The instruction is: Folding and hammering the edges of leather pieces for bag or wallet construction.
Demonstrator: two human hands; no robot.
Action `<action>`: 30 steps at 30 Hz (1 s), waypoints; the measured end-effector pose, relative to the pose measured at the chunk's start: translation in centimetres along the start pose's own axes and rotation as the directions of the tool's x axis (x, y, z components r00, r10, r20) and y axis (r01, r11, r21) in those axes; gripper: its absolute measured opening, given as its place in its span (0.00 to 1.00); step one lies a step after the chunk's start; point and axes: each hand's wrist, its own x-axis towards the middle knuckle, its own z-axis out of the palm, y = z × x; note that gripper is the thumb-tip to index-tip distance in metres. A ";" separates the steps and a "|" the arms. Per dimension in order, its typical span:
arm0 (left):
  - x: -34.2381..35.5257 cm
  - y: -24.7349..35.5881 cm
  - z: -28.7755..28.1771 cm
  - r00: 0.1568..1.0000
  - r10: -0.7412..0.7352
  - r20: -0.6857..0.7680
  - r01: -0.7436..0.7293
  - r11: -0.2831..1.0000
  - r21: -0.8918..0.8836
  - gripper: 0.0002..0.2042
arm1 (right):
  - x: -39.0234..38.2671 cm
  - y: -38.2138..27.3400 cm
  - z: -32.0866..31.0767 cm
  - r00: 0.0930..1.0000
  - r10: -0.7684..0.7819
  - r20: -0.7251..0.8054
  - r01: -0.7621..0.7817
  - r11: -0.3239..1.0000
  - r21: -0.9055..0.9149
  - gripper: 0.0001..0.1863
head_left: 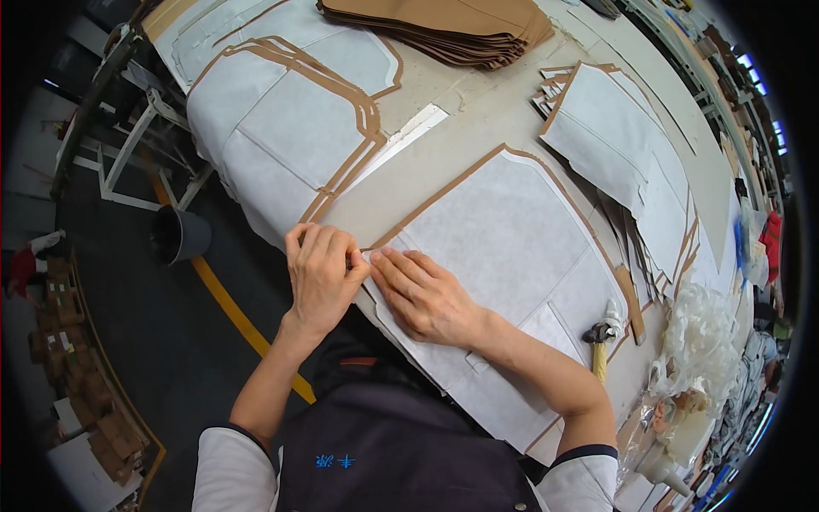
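Observation:
A white fabric panel with brown edging (503, 230) lies on the worktable in front of me. My left hand (322, 273) is at the panel's left corner, fingers curled and thumb against the index finger, pinching its edge. My right hand (422, 294) lies flat on the panel beside it, fingertips close to the same corner. Just beyond my left hand is a pile of similar white panels with brown borders (281, 128). A yellow-handled tool with a dark, whitish-wrapped head (601, 354) lies at the panel's right edge.
Brown sheets (435, 26) are stacked at the back of the table (461, 115); more white pieces (614, 145) lie right, above crumpled plastic (699, 341). Left of the table are a white metal frame (128, 158), dark bucket (181, 235), floor with yellow stripe (230, 307) and cardboard boxes (72, 358).

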 end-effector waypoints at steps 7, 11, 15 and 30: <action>0.2 1.0 -1.6 0.996 0.015 0.084 -0.016 1.000 0.008 0.06 | -0.3 0.1 0.2 1.000 -0.012 0.029 0.012 1.000 0.008 0.26; 0.7 0.8 -1.7 0.984 0.135 0.113 -0.148 0.982 0.120 0.06 | -0.1 0.1 0.2 0.999 -0.035 0.024 0.035 0.999 0.003 0.23; 0.7 0.7 -1.6 0.977 0.162 0.140 -0.182 0.973 0.143 0.05 | -0.3 0.1 0.6 0.998 -0.054 0.020 0.053 0.999 0.010 0.22; 0.4 0.2 -2.8 0.988 0.030 0.154 -0.028 1.000 -0.014 0.05 | -0.2 0.1 0.3 0.998 -0.002 0.060 0.000 0.999 0.038 0.28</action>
